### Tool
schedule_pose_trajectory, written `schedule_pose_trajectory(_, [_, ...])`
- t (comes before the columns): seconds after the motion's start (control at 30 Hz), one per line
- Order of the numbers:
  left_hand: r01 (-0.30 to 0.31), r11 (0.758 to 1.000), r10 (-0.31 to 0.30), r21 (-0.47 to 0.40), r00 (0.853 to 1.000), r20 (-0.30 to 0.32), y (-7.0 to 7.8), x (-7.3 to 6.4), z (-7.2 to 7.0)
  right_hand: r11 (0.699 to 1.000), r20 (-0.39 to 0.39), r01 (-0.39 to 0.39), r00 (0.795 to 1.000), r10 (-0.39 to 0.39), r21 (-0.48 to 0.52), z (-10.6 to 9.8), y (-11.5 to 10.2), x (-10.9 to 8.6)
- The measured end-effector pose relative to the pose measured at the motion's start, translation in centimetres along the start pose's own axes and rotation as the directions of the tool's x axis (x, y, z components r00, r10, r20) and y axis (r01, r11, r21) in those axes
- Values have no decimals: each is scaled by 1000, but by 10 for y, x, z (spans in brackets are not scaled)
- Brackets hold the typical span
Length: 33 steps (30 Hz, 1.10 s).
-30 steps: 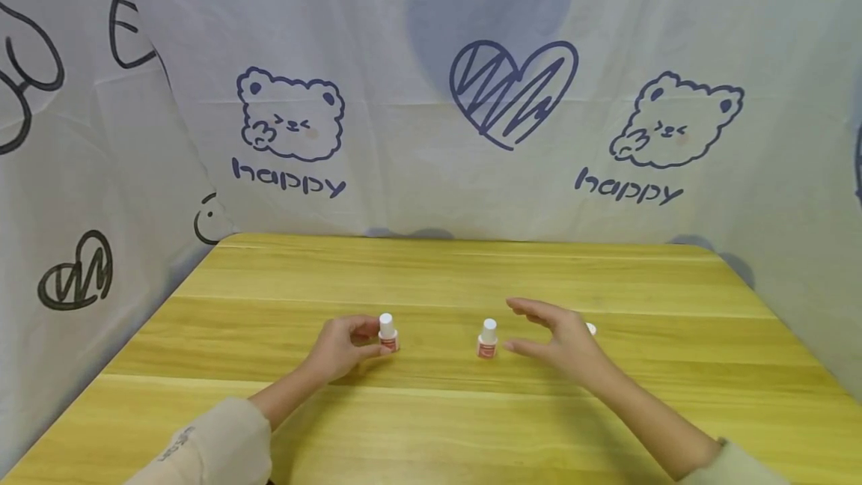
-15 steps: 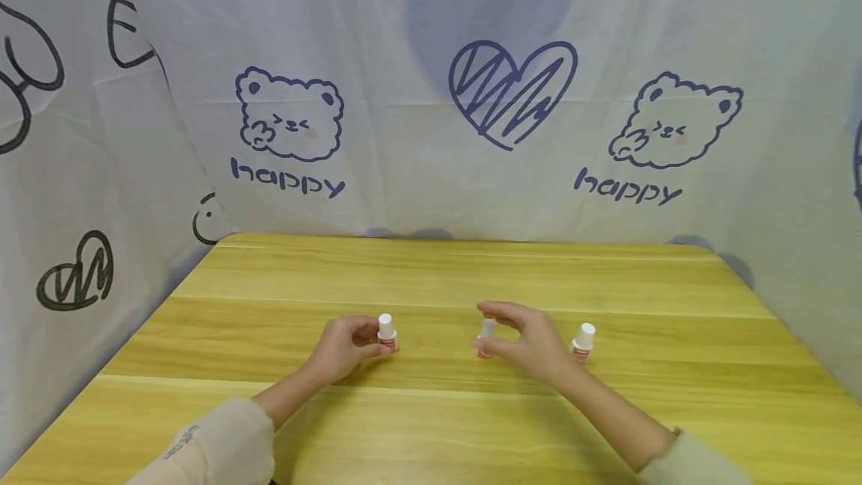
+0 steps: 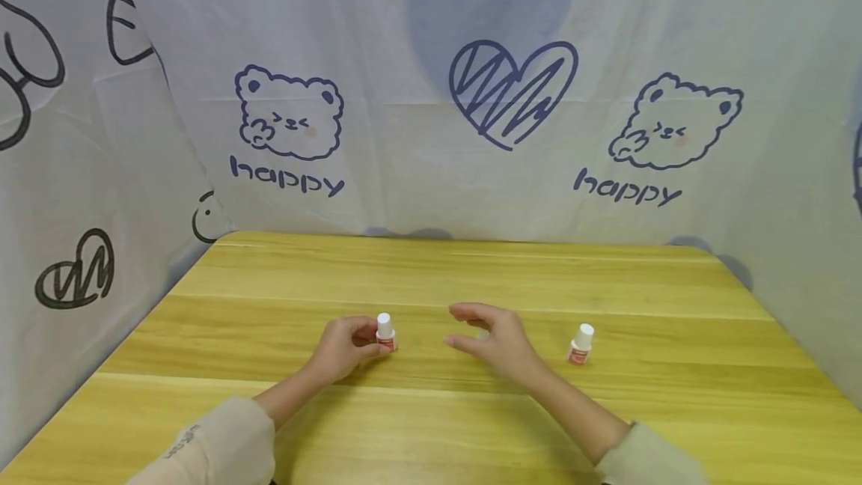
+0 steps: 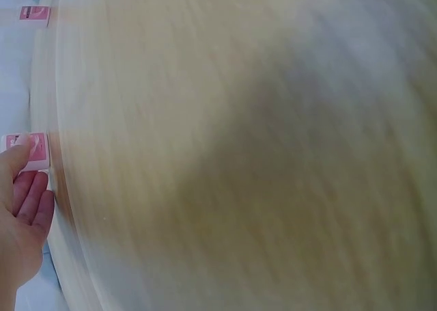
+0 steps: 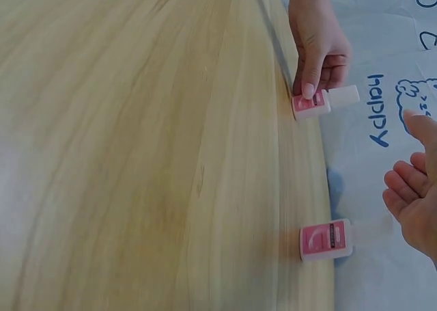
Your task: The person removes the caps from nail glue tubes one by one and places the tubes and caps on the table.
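Observation:
My left hand pinches a small white bottle with a pink-red label between thumb and fingers. It stands upright on the table, cap up; the left wrist view shows the thumb across its label. Thumb and fingers spread apart, my right hand holds nothing and points toward that bottle. A second, alike bottle stands just beyond the right hand, which hides most of it in the head view. To the right of that hand, a third such bottle stands upright.
The wooden table runs back to a white cloth with printed bears and hearts. More cloth hangs along the left and right sides.
My right hand has moved left, past the middle bottle, now mostly covering it and uncovering the right bottle. The left hand has stayed at its bottle.

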<state>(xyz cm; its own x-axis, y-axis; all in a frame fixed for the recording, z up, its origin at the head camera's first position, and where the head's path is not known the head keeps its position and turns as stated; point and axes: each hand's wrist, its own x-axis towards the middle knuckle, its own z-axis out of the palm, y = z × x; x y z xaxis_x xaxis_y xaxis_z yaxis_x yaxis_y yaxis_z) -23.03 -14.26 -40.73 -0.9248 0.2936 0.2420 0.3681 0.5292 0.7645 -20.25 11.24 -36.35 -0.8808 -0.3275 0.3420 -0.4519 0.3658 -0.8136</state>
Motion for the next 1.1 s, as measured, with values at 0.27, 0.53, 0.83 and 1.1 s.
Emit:
schedule_pose_trajectory(0.27, [-5,1000,5,2,1000,-2,1,0,3,1000,-1,0,1000,0,15,16,1,7])
schedule_pose_trajectory(0.53, [-8,1000,8,14,1000,4,2,1,2,995,-12,-21,1000,23,98,34,1,13])
schedule_pose_trajectory(0.83, [-11,1000,11,-9,1000,15,1,0,1,989,-21,-23,999,26,149,52,3,20])
schedule_pose_trajectory(1.1, [-7,1000,7,-9,1000,3,2,1,3,983,-53,-53,997,63,173,60,7,26])
